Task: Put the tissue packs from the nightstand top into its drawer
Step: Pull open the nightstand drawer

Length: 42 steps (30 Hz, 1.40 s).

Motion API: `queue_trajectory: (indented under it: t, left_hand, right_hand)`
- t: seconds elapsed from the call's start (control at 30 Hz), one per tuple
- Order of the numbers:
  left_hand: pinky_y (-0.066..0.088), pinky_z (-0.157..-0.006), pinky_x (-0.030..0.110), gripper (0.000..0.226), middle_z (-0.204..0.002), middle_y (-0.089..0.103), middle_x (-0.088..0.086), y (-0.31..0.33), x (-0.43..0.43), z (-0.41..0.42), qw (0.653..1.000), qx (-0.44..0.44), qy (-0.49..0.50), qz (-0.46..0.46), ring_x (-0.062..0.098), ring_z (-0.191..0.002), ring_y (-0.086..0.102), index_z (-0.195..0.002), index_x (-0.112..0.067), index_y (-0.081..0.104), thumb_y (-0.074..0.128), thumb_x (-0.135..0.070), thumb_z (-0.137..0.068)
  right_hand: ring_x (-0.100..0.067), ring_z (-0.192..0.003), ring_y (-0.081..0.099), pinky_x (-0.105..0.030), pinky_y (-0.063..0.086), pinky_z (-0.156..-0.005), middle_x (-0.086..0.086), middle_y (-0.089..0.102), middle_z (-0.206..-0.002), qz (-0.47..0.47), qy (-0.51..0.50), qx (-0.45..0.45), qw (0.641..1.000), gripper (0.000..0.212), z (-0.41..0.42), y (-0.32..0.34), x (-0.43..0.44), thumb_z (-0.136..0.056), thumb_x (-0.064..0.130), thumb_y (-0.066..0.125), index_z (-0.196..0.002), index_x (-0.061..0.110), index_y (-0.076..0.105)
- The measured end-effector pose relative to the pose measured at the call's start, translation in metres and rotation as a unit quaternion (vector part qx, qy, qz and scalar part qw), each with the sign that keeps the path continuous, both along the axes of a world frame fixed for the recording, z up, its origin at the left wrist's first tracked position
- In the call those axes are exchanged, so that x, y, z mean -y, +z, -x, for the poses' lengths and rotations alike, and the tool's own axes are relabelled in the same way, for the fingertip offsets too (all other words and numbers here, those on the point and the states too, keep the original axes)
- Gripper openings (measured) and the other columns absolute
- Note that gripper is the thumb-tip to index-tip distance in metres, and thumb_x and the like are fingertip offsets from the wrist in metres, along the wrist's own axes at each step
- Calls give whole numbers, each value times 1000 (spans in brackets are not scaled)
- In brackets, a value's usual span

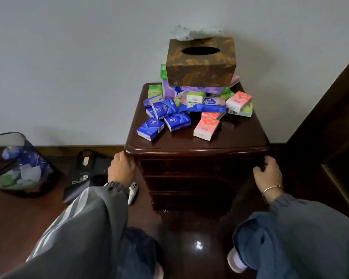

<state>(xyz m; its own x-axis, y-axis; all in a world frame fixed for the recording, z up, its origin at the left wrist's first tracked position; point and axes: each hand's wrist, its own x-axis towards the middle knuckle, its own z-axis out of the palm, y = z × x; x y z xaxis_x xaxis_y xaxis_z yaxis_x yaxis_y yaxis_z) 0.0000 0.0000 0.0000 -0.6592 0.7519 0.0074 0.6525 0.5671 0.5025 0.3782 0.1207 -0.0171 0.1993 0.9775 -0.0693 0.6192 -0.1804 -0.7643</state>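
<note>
A dark wooden nightstand stands against the wall with its drawers closed. Several small tissue packs lie heaped on its top: blue ones at the front left, pink ones at the front right, green and purple ones behind. A brown patterned tissue box rests on the heap at the back. My left hand grips the nightstand's left front corner. My right hand grips its right front corner. Neither hand holds a pack.
A black mesh waste bin with crumpled wrappers lies tilted on the floor at the left. A black bag and a small white object lie beside the nightstand's left side. Dark wooden furniture stands close on the right. My knees are in front.
</note>
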Motion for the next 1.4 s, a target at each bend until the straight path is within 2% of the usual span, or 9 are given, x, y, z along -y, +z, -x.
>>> queue_trajectory:
  t: [0.2, 0.4, 0.6, 0.8, 1.0, 1.13, 1.2, 1.27, 1.4]
  left_hand:
    - [40, -99, 48, 45, -132, 47, 24, -71, -3, -27, 984, 173, 33, 20, 43, -119, 48, -125, 0, 41, 57, -13, -84]
    - [39, -105, 49, 60, -127, 53, 14, -107, -11, -21, 965, 260, 11, 24, 36, -119, 49, -138, -18, 28, 50, -12, -83]
    - [46, -99, 46, 50, -116, 59, 14, -117, -12, -12, 966, 257, 30, 22, 34, -118, 51, -131, -23, 35, 48, -10, -85]
    - [46, -101, 48, 53, -132, 56, 14, -102, 0, -2, 960, 273, -2, 57, 33, -123, 53, -135, -13, 42, 55, -10, -83]
    - [47, -91, 34, 56, -117, 62, 9, -76, 28, 9, 940, 194, -127, 252, 29, -111, 59, -130, -13, 47, 66, -13, -77]
    - [38, -105, 37, 73, -147, 39, 8, -65, 45, -12, 908, 36, -236, 343, 28, -133, 40, -143, -19, 34, 66, -36, -80]
    - [29, -113, 44, 79, -158, 20, 2, -65, 50, -34, 917, -61, -264, 292, 25, -144, 21, -148, -24, 26, 60, -47, -81]
    - [21, -116, 45, 76, -159, 20, 1, -68, 49, -58, 919, -82, -290, 253, 23, -146, 17, -150, -27, 24, 55, -49, -85]
    - [24, -115, 45, 69, -150, 36, 4, -72, 52, -87, 928, -86, -265, 246, 28, -141, 27, -148, -28, 28, 49, -54, -88]
  right_hand:
    - [-34, -123, 50, -38, 38, -107, -15, 49, -137, 127, 9, -59, 990, 70, 23, -57, 1, -83, 10, 59, -145, 11, 25]
    - [-31, -120, 53, -35, 40, -97, -13, 55, -131, 107, -8, -61, 992, 65, 20, -83, -2, -80, 4, 60, -139, 12, 35]
    - [-24, -116, 54, -32, 41, -95, -9, 55, -130, 116, 1, -96, 989, 60, 8, -85, -6, -80, -1, 57, -136, 11, 40]
    - [-30, -106, 55, -37, 45, -92, -9, 60, -113, 168, 56, 22, 984, 49, -14, -68, -14, -77, 7, 59, -125, 10, 48]
    - [-25, -87, 57, -28, 42, -67, -7, 59, -95, 263, 225, 263, 901, 41, -35, -43, 2, -78, 21, 58, -117, 10, 51]
    - [-26, -129, 41, -39, 37, -101, -5, 47, -137, 234, 303, 445, 809, 60, -21, -39, 34, -81, 39, 53, -137, 21, 39]
    - [-22, -143, 19, -46, 19, -113, 0, 26, -153, 175, 369, 429, 806, 69, -2, -41, 54, -84, 38, 52, -145, 24, 25]
    - [-19, -144, 18, -47, 12, -115, -1, 23, -155, 150, 404, 396, 811, 71, 19, -43, 69, -85, 35, 52, -147, 22, 20]
    - [-22, -132, 38, -41, 27, -111, -3, 42, -141, 119, 395, 403, 817, 65, 32, -43, 76, -84, 33, 54, -143, 20, 29]
